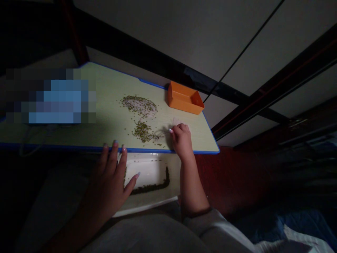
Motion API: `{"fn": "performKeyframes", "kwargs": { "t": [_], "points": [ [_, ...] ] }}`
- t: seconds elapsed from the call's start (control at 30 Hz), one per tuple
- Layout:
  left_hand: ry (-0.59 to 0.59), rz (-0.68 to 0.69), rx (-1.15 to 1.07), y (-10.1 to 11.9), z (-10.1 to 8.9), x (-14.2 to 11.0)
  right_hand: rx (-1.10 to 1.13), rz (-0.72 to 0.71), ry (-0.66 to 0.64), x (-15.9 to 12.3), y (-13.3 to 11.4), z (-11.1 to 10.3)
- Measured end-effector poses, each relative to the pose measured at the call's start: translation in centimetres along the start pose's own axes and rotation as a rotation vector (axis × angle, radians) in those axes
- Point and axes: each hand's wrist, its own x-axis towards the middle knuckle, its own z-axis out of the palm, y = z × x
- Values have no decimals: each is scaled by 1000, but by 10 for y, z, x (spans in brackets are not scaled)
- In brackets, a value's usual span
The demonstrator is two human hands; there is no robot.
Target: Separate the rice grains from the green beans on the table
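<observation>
On the pale tabletop (107,105), a mixed heap of small green beans and whitish grains (139,104) lies behind a smaller pile, mostly green beans (142,131). My right hand (181,138) is closed, pinching a thin, light-coloured utensil (163,133) whose far end reaches the beans at the smaller pile's right side. The utensil's exact kind is too dim to tell. Whitish grains (177,121) lie just behind this hand, partly hidden by it. With fingers spread, my left hand (112,175) rests its fingertips at the table's blue front edge and holds nothing.
An orange open box (185,98) stands at the table's back right. Below the front edge sits a white tub (147,170) with green beans along its inner sides. A pixelated area covers the table's left part. Cabinet panels (168,31) rise behind the table.
</observation>
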Motion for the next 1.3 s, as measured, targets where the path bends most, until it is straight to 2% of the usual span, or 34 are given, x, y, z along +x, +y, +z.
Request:
{"fn": "performKeyframes", "kwargs": {
  "t": [1.3],
  "points": [
    [-3, -6, -20, 2, -2, 0, 22, -51, -90, 5, -10, 0]
  ]
}}
